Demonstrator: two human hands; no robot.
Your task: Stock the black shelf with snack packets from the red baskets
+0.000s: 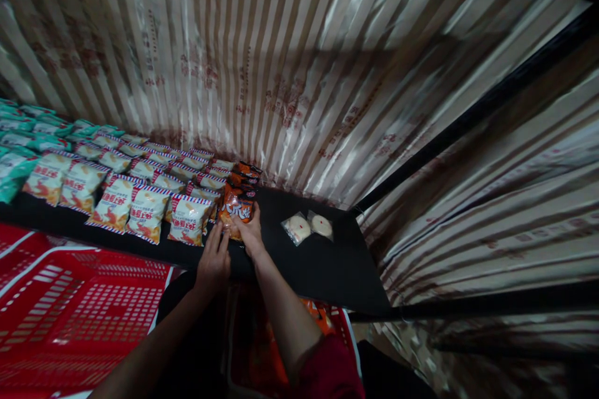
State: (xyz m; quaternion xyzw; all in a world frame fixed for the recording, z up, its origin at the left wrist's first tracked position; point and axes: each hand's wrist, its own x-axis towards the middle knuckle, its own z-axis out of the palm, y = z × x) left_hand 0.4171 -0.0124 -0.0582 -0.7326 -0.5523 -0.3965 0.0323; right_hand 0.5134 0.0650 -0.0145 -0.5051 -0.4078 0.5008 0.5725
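A shiny orange snack bag (238, 204) stands on the black shelf (299, 268), at the right end of the rows of bags. My right hand (251, 234) grips its right side, thumb across the front. At the lower left corner, my left hand (214, 260) pinches the same bag with its fingers fairly straight. Two more orange bags (247, 169) are lined up behind it. Just to the left is a white snack bag (188, 218) with a red and blue striped top. Both hands partly cover the lower part of the orange bag.
Several white bags (112, 202) and green bags (16, 165) fill the shelf leftward. Two round, clear-wrapped items (298, 228) lie to the right. Red baskets (112, 305) stand below; one (349, 336) holds orange bags. A striped curtain (281, 75) and black poles (435, 131) enclose the shelf.
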